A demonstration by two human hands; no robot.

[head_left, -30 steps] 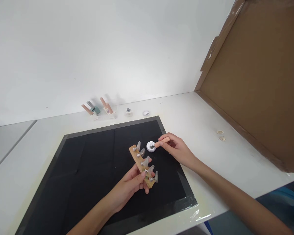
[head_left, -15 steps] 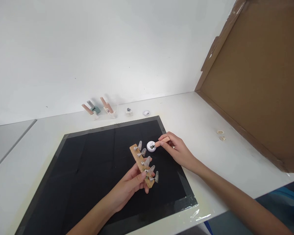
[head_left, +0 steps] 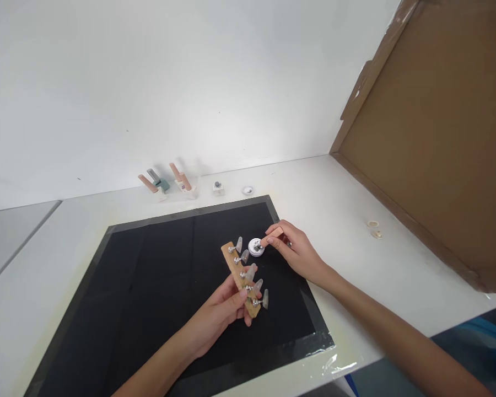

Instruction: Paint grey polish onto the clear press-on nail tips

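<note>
My left hand (head_left: 227,303) is closed around the lower end of a wooden nail-tip stand (head_left: 234,266), which it holds tilted above the black mat. Several translucent false nails (head_left: 251,272) stick out from the stand's right side on silvery ball-shaped mounts. Between the fingers and thumb of my right hand (head_left: 293,248) is a nail polish brush (head_left: 271,237) with a peach-coloured handle. The brush's tip points down into a small round white dish (head_left: 255,252) that contains silvery bits. This dish lies just right of the stand's upper end.
Behind the black mat (head_left: 157,275) stand nail polish bottles (head_left: 186,184) with pinkish caps, one greenish bottle (head_left: 161,183), a small clear jar (head_left: 218,189) and a white lid (head_left: 247,190). A cardboard box (head_left: 430,143) rises at the right, near two small pale discs (head_left: 372,224).
The brush has tilted lower, its tip deeper among the silvery bits in the dish. My left hand and the stand have barely moved.
</note>
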